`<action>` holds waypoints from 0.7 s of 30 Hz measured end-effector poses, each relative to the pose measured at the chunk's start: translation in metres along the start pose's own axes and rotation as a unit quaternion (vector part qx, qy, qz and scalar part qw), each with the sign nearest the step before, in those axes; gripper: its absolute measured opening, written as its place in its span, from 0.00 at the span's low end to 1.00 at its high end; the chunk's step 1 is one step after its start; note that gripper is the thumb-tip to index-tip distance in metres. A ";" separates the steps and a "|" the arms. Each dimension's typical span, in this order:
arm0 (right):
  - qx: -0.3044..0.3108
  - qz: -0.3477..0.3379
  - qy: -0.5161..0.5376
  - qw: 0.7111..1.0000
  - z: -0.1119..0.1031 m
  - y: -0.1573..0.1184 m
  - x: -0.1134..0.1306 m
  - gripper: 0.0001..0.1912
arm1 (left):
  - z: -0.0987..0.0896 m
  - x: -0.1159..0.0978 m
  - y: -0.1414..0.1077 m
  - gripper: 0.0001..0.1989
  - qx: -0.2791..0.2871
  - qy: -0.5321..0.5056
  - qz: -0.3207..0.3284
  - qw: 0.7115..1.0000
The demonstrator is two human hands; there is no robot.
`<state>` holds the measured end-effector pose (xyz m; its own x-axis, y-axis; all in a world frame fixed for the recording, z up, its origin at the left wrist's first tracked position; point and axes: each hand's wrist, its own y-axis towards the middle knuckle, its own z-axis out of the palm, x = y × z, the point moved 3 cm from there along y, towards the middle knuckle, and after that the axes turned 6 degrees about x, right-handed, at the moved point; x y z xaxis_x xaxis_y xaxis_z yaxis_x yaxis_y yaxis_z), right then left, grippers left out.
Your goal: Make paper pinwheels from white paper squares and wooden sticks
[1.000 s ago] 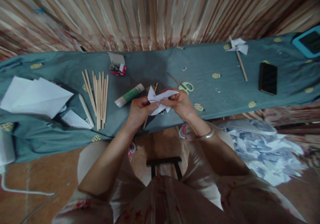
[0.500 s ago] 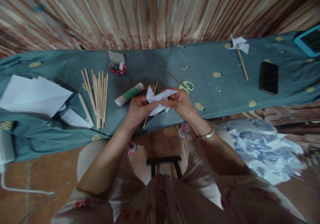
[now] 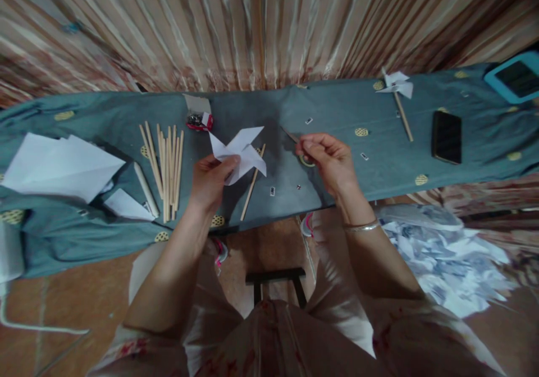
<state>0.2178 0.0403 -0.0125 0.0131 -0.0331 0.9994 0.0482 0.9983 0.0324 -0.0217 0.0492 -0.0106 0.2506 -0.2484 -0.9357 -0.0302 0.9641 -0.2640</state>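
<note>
A white paper pinwheel [image 3: 241,155] with folded blades is pinched between the thumb and fingers of my left hand [image 3: 210,180], above the cloth. My right hand [image 3: 328,161] is over the scissors [image 3: 306,161], covering part of their green handle; its fingers are closed together, and what they grip, if anything, is hidden. Just right of the pinwheel a thin wooden stick [image 3: 250,194] lies slantwise on the cloth. A tiny dark object [image 3: 298,187] lies below the scissors.
Several wooden sticks [image 3: 170,169], a white pen-like rod [image 3: 146,189] and white paper [image 3: 63,166] lie left. Behind is an open red box [image 3: 199,120] of small metal pieces. At right are a finished pinwheel [image 3: 398,85], a phone [image 3: 447,137] and a bag of paper scraps [image 3: 438,259].
My hands have parted. The left has drawn the pinwheel leftward and up, its blades now facing me. My right hand has let go of the paper and moved right over the scissors.
</note>
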 end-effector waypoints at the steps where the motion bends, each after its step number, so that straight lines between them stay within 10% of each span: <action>1: 0.000 -0.009 -0.033 0.999 -0.004 0.000 -0.001 0.14 | -0.001 -0.001 0.001 0.07 -0.011 -0.003 0.002 1.000; 8: 0.137 0.025 -0.371 0.918 -0.012 -0.014 0.004 0.04 | 0.001 -0.002 0.003 0.06 -0.018 0.010 -0.001 1.000; 21: 0.247 0.067 -0.550 0.795 0.012 -0.032 0.007 0.08 | 0.007 0.001 0.003 0.05 -0.007 0.028 -0.005 1.000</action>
<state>0.2048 0.0085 -0.0065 -0.9090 -0.1344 0.3944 -0.2822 0.8951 -0.3452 -0.0149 0.0527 -0.0112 0.1969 -0.2627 -0.9446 -0.0420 0.9603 -0.2758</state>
